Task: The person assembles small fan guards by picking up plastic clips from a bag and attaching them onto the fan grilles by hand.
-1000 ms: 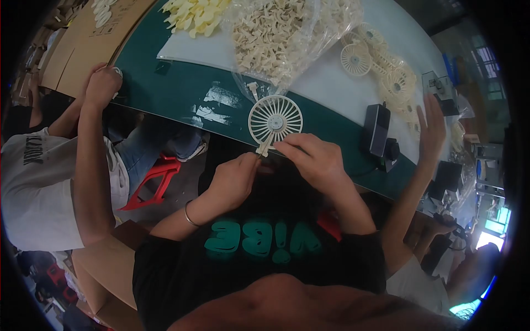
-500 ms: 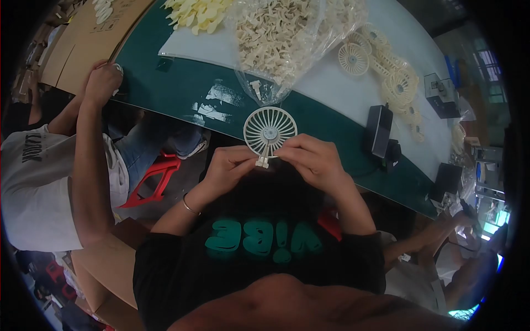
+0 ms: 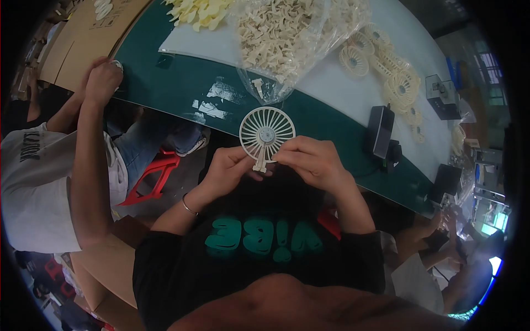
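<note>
A round cream fan grille (image 3: 267,135) with radial slats and a grey hub is held upright over the table's near edge. A small cream clip piece (image 3: 260,165) sits at its bottom rim. My left hand (image 3: 225,170) has its fingers closed at the grille's lower left, beside the clip, some fingertips hidden behind it. My right hand (image 3: 313,161) pinches the lower right rim between thumb and fingers. Beyond the grille lies a clear plastic bag (image 3: 270,91) filled with small cream pieces (image 3: 276,44).
Yellow pieces (image 3: 201,12) lie at the table's far side. More grilles (image 3: 398,83) are piled at the right, near a black device (image 3: 379,131). At the left, a co-worker's hands (image 3: 102,81) hold a white part above the green table (image 3: 149,77); other people work at the right.
The grille has moved slightly left and down, and the clip now sits at its bottom rim. My left hand has shifted from below the clip to beside it. A co-worker's raised arm has dropped at right.
</note>
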### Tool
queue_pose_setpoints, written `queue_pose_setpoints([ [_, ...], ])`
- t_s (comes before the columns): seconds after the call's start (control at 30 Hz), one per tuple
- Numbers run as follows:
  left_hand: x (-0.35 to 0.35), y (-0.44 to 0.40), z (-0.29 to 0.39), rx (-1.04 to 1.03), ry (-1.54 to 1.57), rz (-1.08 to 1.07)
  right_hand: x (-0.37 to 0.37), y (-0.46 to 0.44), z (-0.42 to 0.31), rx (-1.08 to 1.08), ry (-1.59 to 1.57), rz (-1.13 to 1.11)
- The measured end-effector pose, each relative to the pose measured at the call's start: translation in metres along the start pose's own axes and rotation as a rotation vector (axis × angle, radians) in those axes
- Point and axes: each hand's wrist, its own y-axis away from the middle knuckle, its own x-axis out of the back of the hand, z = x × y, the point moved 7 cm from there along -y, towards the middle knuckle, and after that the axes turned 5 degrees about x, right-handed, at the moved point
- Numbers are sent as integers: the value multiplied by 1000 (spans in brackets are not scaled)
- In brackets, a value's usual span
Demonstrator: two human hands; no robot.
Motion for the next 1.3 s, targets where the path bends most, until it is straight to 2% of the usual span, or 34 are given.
queue_pose_setpoints([
  [0.1,3,-2,14,-91,116,68,-3,-3,-5,54,26,-43],
  [0.13,9,-3,16,-217,-73,104,-5,-4,-8,58,36,-52],
  [0.23,16,-2,3,-93,-143,49,-8,-2,-8,59,94,-38],
  [0.27,16,0,9,-142,-354,111,-6,-2,-7,58,143,-14],
  [0.3,17,-1,9,-141,-355,111,-6,-1,-7,57,143,-14],
  [0.37,31,1,14,-233,-78,196,-6,-1,-4,34,241,-74],
  [0.43,44,6,18,-234,-89,246,-5,-2,-9,51,293,-74],
  [0.5,50,19,26,-242,-119,390,-5,-4,-15,69,344,-76],
  [0.6,11,19,39,-300,59,292,-6,-9,-28,134,401,-61],
  [0.73,-7,3,13,-162,279,161,-6,-15,-42,208,427,-31],
  [0.87,-8,5,14,-38,244,130,0,-14,-41,203,474,-30],
  [0.97,-5,13,15,-3,140,149,5,-10,-37,209,493,-40],
  [1.07,-3,17,15,-60,68,172,7,-9,-34,187,497,-40],
  [1.13,-3,24,31,-143,-351,307,8,-9,-34,180,507,-37],
  [1.17,-4,24,30,-141,-351,307,8,-9,-34,172,516,-37],
  [1.23,-14,34,52,-541,-714,406,8,-9,-34,174,516,-32],
  [1.3,-18,37,58,-530,-767,407,7,-9,-34,178,515,-29],
])
